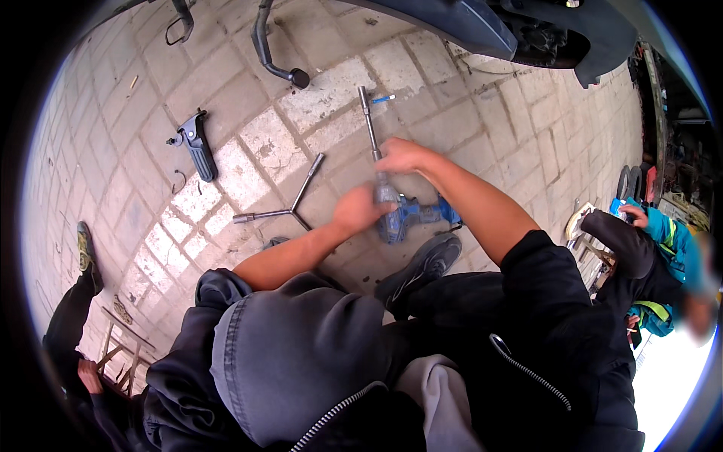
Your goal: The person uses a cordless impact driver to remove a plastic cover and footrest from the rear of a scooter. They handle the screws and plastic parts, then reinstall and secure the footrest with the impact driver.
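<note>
A blue and grey cordless impact wrench (407, 215) is in front of me, its battery end to the right. My left hand (360, 209) is closed around the tool's front housing, slightly blurred. My right hand (399, 156) pinches the lower end of a long steel socket extension (367, 111) at the wrench's nose; the fingers hide whether the joint is seated. Left of my hands lies a Y-shaped socket wrench (292, 209) on the paving, one arm partly behind my left forearm.
A black metal bracket-like part (199, 147) lies farther left. At the top are a dark vehicle body (452, 26) and a curved black bar (263, 45). A small blue item (384, 98) lies by the extension. People sit at right (640, 248) and left (68, 316).
</note>
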The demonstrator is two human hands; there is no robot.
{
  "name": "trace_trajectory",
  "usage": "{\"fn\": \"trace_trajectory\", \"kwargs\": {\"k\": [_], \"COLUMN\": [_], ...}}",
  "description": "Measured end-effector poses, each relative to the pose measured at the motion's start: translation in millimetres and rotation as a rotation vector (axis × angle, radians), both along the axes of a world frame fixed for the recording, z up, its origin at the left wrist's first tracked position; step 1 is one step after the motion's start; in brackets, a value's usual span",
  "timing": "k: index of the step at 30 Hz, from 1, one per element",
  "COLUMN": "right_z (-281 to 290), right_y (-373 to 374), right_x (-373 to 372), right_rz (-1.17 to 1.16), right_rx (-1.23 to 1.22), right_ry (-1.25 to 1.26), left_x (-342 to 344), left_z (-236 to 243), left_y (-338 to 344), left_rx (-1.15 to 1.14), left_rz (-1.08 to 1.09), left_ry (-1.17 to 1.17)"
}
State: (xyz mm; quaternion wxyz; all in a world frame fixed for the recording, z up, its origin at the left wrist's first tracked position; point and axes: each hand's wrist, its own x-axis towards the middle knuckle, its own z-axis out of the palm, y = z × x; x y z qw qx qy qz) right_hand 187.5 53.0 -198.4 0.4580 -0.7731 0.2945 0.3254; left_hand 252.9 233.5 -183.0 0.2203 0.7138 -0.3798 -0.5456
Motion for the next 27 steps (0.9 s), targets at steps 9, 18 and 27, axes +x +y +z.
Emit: {"fn": "trace_trajectory", "kwargs": {"k": [9,18,27], "right_z": [-14.0,82.5,94.6], "right_y": [8.9,28.7,90.5], "right_x": [-27.2,-99.5,-27.2], "right_rz": [-0.086,0.208,0.208], "right_rx": [-0.111,-0.219,-0.114], "right_ry": [-0.088,0.003,-0.312], "left_x": [2.0,157.8,284.8], "left_z": [-2.6,25.9,12.9], "left_y": [3.0,68.4,127.4], "left_rx": [-0.074,-0.186,-0.235], "left_rz": [-0.035,0.647,0.676], "left_ry": [-0.082,-0.242,-0.995]}}
